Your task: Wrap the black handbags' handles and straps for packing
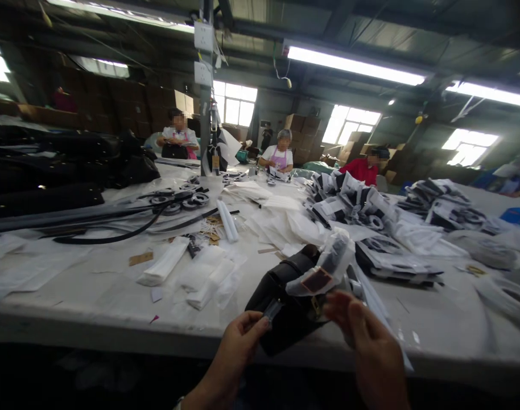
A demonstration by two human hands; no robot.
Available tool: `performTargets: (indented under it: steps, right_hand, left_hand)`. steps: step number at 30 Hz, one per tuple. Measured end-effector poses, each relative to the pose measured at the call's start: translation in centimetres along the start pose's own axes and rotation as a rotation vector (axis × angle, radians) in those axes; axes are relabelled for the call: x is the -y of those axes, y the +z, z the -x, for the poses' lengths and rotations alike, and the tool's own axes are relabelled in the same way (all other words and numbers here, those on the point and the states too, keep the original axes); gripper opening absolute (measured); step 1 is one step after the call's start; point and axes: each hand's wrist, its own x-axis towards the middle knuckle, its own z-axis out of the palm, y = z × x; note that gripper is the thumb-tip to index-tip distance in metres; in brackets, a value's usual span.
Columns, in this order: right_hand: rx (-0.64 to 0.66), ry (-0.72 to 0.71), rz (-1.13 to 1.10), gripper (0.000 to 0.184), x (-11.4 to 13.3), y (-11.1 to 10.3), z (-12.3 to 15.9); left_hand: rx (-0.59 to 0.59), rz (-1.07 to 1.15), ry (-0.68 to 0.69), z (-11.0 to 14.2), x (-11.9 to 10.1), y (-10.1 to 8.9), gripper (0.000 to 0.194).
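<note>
A black handbag [281, 285] lies tilted at the near edge of the table, in front of me. Part of it, perhaps the handle, is covered by whitish translucent wrapping [334, 259] with a brown patch on it. My left hand [245, 336] pinches a small piece of clear plastic film [272, 310] against the bag's left side. On the other side, my right hand [366, 336] is held beside the bag's metal clasp [316, 304], thumb and fingers apart. Its fingertips are blurred by motion, and no object shows in it.
White wrapping sheets [209, 276] and a tan card [141, 258] lie leftward. Black straps [170, 205] stretch behind them. Black bags [50, 165] are heaped far left. Wrapped black-and-white pieces [349, 199] pile up at right. Several people work across the table [115, 307].
</note>
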Motion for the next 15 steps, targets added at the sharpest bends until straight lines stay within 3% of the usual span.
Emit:
performTargets:
  steps: [1, 2, 5, 7, 11, 15]
  right_hand:
    - [-0.09, -0.067, -0.079, 0.052, 1.3, -0.9, -1.1]
    - [-0.095, -0.125, -0.184, 0.056, 3.0, -1.6, -2.3]
    - [0.197, -0.079, -0.414, 0.064, 8.5, -2.0, -5.9]
    - [0.325, -0.02, -0.475, 0.057, 12.0, -1.6, -7.8]
    - [0.481, 0.038, -0.43, 0.031, 17.6, -0.4, -10.4]
    - [0.642, -0.071, -0.142, 0.028, 22.6, 0.5, -12.5]
  left_hand:
    - [0.003, -0.009, 0.011, 0.0, 0.2, 0.1, 0.048]
    - [0.007, -0.019, 0.022, -0.1, 0.3, 0.3, 0.049]
    - [-0.002, -0.061, 0.054, -0.1, 0.5, 0.8, 0.052]
    - [-0.027, -0.096, 0.086, -0.1, 0.6, 1.1, 0.053]
    - [0.013, -0.163, 0.191, 0.6, 0.6, 1.5, 0.054]
    - [0.14, -0.276, 0.296, 1.7, -0.5, 1.1, 0.043]
